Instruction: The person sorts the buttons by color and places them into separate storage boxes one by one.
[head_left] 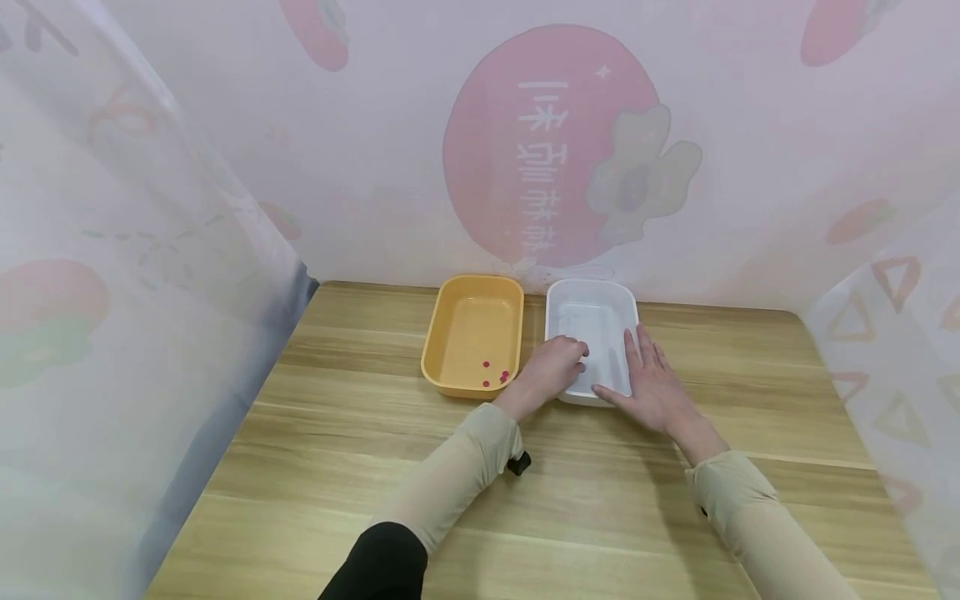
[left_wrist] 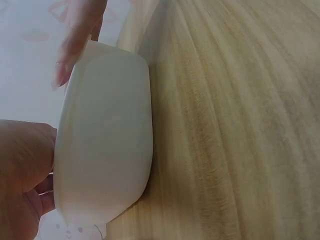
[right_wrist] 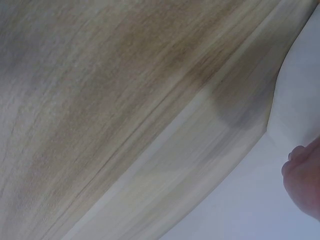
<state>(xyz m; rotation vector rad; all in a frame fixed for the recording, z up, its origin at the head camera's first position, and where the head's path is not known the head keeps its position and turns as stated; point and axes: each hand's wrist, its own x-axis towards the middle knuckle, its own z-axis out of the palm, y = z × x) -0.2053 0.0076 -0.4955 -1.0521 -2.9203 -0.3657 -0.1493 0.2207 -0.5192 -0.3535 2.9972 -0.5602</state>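
A white tray (head_left: 596, 333) stands on the wooden table. My left hand (head_left: 549, 367) reaches over its near left rim with bent fingers. In the left wrist view the same hand (left_wrist: 22, 175) has its fingertips behind the white wall, and I cannot tell if they hold anything. Fingers spread, my right hand (head_left: 660, 390) rests along the tray's right rim, its thumb at the near right corner. Left of the white tray is a yellow tray (head_left: 472, 292), with several small red pieces (head_left: 504, 376) near its front right corner.
The wood-grain table (head_left: 360, 467) runs out around both trays. A printed pink-and-white curtain (head_left: 375, 167) hangs along the back edge, and more curtain (head_left: 112, 375) hangs at the left side.
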